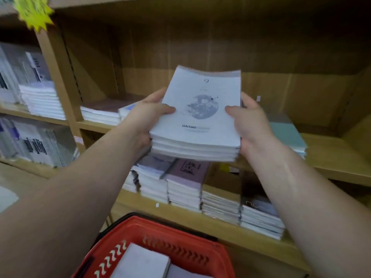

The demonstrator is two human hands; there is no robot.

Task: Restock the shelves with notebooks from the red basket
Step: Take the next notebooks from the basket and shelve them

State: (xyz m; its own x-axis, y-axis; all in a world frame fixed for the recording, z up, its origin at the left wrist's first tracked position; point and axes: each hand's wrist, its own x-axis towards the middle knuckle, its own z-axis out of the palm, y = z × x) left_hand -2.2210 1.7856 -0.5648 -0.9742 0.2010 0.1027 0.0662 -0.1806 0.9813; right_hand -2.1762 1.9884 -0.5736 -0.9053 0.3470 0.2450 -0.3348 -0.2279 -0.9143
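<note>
Placement step: left hand and right hand grip the notebook stack by its sides, above the front edge of the shelf (more wait in the red basket); next it likely needs laying flat.

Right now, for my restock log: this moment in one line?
left hand: grips moon-cover notebook stack | right hand: grips stack | red basket: more notebooks inside

The red basket runs off the bottom edge, and the yellow tag up top is blurred, perhaps a price sign.
</note>
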